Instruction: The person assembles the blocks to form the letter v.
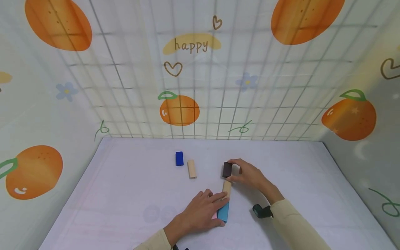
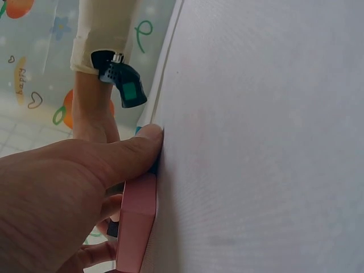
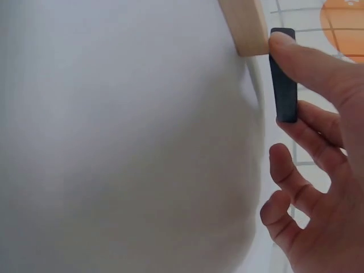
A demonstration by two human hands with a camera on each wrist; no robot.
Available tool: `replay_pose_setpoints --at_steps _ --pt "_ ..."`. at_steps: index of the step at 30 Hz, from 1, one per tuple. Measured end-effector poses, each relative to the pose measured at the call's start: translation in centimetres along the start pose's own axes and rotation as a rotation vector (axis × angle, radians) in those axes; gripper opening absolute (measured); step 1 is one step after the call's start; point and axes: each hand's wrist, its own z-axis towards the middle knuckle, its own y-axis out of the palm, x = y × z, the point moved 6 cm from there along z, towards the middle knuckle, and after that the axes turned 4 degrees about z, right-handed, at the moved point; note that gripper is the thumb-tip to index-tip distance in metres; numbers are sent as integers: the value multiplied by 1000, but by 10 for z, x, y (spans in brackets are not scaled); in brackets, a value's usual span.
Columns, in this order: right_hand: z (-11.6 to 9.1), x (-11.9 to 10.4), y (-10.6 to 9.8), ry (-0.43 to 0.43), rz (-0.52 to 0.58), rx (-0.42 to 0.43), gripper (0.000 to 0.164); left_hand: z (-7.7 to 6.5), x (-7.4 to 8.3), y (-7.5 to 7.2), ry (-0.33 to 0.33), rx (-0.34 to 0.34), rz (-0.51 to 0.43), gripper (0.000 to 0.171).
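Observation:
My right hand (image 1: 248, 175) pinches a small black block (image 1: 227, 169) between thumb and fingertips, at the far end of a row of blocks. In the right wrist view, the thumb and a fingertip hold opposite ends of this black block (image 3: 284, 85), close to the end of a wooden block (image 3: 245, 28). My left hand (image 1: 201, 211) rests over the row's near part. Its index finger lies across the wooden block (image 1: 227, 187), and its thumb touches the near end of a light blue block (image 1: 223, 212). A pink block (image 2: 138, 207), mostly hidden from above, sits beside the blue one.
A dark blue block (image 1: 179, 158) and another plain wooden block (image 1: 192, 169) lie apart on the white tabletop (image 1: 109, 194), left of the row. A curtain with printed oranges (image 1: 179, 110) hangs around the table's back and sides.

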Motion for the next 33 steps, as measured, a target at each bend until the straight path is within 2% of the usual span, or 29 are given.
replay_pose_setpoints --at_steps 9,25,33 --pt "-8 5 0 2 11 16 70 0 0 1 3 13 15 74" --pt "-14 9 3 -7 52 -5 69 0 0 0 5 21 10 75" --pt "-13 12 7 -21 22 30 65 0 0 2 3 8 5 75"
